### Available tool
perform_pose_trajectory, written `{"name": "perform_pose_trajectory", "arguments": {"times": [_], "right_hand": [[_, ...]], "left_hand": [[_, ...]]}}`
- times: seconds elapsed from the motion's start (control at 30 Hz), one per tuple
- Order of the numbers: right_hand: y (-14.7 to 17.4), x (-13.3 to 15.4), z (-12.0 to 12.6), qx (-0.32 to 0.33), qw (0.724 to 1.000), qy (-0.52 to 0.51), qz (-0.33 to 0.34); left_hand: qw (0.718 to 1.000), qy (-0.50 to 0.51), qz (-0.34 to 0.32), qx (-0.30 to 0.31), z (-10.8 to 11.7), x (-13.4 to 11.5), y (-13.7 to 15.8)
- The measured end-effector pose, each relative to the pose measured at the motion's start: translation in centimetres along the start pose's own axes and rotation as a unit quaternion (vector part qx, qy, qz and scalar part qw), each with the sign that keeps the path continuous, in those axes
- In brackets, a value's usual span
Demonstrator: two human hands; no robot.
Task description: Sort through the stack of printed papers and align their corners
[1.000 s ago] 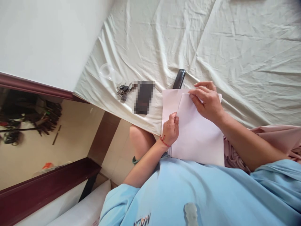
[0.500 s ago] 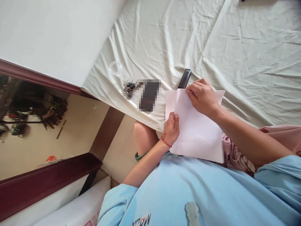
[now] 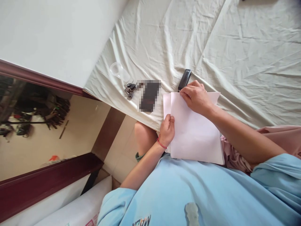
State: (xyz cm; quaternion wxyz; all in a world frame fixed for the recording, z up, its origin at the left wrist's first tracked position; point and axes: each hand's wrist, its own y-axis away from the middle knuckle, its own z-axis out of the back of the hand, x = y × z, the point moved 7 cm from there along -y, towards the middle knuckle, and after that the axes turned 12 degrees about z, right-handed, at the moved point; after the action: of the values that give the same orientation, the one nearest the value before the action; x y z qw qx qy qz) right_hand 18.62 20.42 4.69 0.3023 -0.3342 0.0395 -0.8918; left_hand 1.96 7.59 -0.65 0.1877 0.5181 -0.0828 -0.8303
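Observation:
White sheets of paper (image 3: 194, 131) lie over my lap at the bed's edge, their layers slightly offset at the left side. My left hand (image 3: 167, 129), with a red string on the wrist, grips their left edge, thumb on top. My right hand (image 3: 195, 98) pinches the top edge of the paper near its upper left corner. Just beyond the right fingertips a black stapler-like object (image 3: 184, 79) rests on the cloth; its near end is partly hidden by the hand and paper.
On the pale wrinkled sheet (image 3: 235, 62) lie a blurred-out dark rectangular object (image 3: 149, 96), a bunch of keys (image 3: 129, 89) and a clear plastic cup (image 3: 119, 71). A dark red wooden frame (image 3: 51, 175) stands at left, with a mirror-like panel above it.
Both hands have moved a little to the left with the paper. The right hand has also come slightly down, and the top sheet's left edge has shifted left over the layer beneath.

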Motion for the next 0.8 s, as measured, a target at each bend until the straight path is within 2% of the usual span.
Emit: {"name": "perform_pose_trajectory", "arguments": {"times": [0.13,0.2,0.33,0.5,0.57,0.63,0.7,0.8], "right_hand": [[-0.1,0.0,-0.9,0.002,1.000,0.022,0.004],[-0.1,0.1,-1.3,0.012,1.000,0.024,0.009],[0.0,0.1,-1.5,0.017,1.000,0.021,0.013],[0.2,-0.4,-1.4,0.012,1.000,0.023,-0.002],[0.4,-0.5,-1.4,0.011,1.000,0.020,-0.011],[0.5,-0.5,-1.3,0.006,1.000,0.013,-0.013],[0.4,-0.3,-1.1,-0.002,1.000,0.007,-0.012],[0.3,-0.4,-0.8,-0.016,0.999,0.009,-0.027]], "left_hand": [[0.992,-0.080,-0.039,-0.093,2.5,-1.3,-0.7],[0.983,-0.117,-0.038,-0.133,3.6,-1.5,-1.7],[0.986,-0.125,0.024,-0.110,3.9,-1.0,-4.3],[0.987,-0.129,0.083,-0.056,3.0,-1.1,-6.2],[0.985,-0.151,0.065,-0.045,2.7,-2.0,-6.5],[0.987,-0.149,0.020,-0.057,2.6,-3.1,-6.6],[0.993,-0.100,-0.024,-0.057,2.2,-4.0,-6.6],[0.999,0.027,-0.042,-0.002,1.0,-4.2,-6.6]]}}
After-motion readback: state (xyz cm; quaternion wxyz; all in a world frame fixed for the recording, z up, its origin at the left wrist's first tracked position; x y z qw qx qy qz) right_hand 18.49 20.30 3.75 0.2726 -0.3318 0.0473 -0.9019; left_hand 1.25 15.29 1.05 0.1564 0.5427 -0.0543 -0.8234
